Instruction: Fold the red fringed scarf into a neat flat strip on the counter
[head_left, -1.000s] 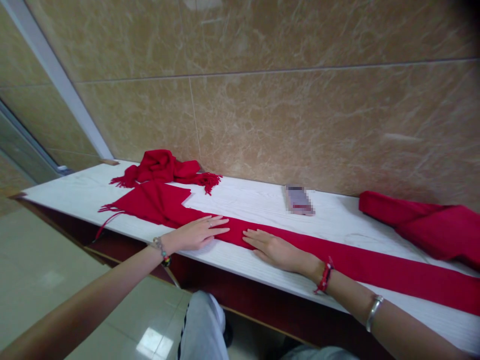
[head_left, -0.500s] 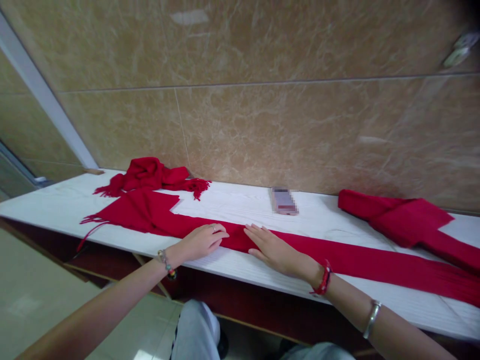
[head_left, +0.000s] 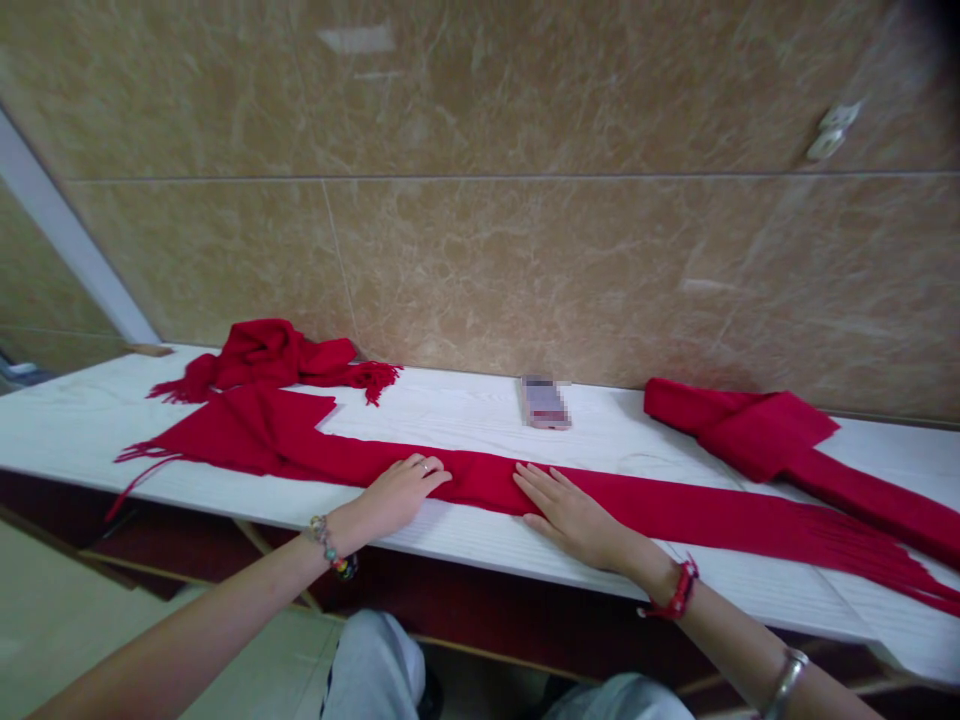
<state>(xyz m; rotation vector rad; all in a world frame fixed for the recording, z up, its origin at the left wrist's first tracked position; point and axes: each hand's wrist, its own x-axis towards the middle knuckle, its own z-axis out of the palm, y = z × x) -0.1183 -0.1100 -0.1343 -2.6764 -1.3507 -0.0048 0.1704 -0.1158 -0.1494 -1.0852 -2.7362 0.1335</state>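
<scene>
A long red scarf (head_left: 675, 510) with fringed ends lies lengthwise along the white tabletop (head_left: 457, 395), narrow toward the right and bunched wider at the left. My left hand (head_left: 403, 493) rests on its middle part, fingers bent a little and pressing down on the cloth. A short distance to the right, my right hand (head_left: 574, 515) lies flat on the same scarf with its fingers stretched out. Between the two hands a stretch of red cloth shows, slightly raised.
Another crumpled red scarf (head_left: 277, 358) sits at the back left. A folded red scarf (head_left: 750, 430) lies at the back right. Near the wall is a phone (head_left: 546, 403), partly blurred. Open shelving (head_left: 450, 590) runs below the tabletop, and a tiled wall (head_left: 525, 270) stands behind.
My right hand has slid to the right along the scarf, widening the gap between my hands. My left hand stays at the scarf's middle. The view has shifted slightly right.
</scene>
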